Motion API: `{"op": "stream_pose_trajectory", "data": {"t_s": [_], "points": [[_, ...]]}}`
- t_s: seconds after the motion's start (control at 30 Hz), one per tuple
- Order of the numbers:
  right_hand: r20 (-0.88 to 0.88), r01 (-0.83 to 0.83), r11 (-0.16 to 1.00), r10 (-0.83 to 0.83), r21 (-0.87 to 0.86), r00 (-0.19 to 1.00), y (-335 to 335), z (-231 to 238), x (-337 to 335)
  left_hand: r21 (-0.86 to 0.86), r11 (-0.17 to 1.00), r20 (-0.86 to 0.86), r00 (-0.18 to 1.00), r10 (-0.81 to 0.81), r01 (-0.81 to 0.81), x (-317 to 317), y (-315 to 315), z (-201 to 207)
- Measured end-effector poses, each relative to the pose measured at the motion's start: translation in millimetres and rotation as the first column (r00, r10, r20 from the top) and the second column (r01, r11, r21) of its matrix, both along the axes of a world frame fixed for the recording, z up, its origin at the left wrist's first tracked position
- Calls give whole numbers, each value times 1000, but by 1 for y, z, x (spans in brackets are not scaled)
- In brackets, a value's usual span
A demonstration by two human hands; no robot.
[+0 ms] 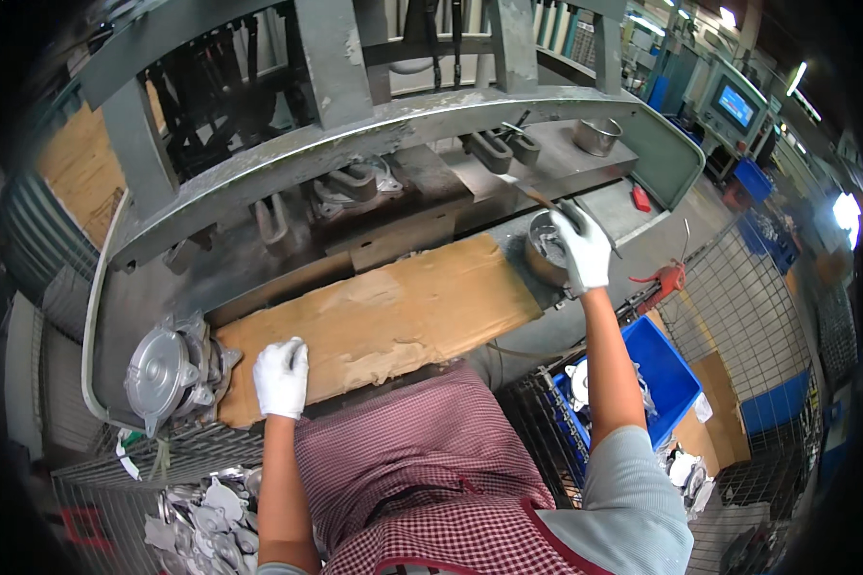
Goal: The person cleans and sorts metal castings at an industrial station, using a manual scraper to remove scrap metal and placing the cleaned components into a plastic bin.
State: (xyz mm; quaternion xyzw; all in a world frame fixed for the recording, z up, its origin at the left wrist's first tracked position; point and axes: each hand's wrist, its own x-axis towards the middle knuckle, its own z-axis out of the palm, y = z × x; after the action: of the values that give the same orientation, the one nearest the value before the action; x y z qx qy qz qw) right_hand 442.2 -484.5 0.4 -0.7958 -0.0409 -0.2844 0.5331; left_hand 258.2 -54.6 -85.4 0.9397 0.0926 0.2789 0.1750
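My left hand point(282, 378), in a white glove, rests on the near left part of a worn cardboard sheet point(403, 307). Its fingers are curled in, with nothing visible in them. To its left stands a stack of round silvery cast-metal parts point(161, 374) with lugs. My right hand point(583, 251), also gloved, is closed at the rim of a metal pot point(539, 251) holding something greyish. From its fingers a slim brush-like tool point(541, 198) with a brown handle and pale end points up and left. The grip itself is partly hidden.
Across the bench rises a grey press frame point(340, 67) with metal clamps point(489, 151) beneath. A second metal pot point(597, 136) and a red object point(641, 198) lie far right. A blue bin point(676, 369) with castings, a wire cage point(738, 287) and heaped castings point(216, 517) flank me.
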Motion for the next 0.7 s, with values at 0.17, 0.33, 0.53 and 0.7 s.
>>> {"op": "stream_pose_trajectory", "data": {"t_s": [0.17, 0.33, 0.53, 0.7], "points": [[45, -125, 980, 133, -153, 990, 63, 21, 58, -100, 990, 14, 994, 105, -103, -4, 4, -9], [65, 127, 955, -113, -269, 991, 69, 41, 99, -83, 989, 3, 992, 122, -122, -4, 3, -8], [111, 29, 996, -19, -87, 994, 71, 38, 83, 45, 986, -52, 985, 162, -160, -2, -3, 0], [-43, -253, 966, 255, 43, 966, 173, 38, 62, 16, 995, 21, 995, 94, -95, -2, 4, -7]]}}
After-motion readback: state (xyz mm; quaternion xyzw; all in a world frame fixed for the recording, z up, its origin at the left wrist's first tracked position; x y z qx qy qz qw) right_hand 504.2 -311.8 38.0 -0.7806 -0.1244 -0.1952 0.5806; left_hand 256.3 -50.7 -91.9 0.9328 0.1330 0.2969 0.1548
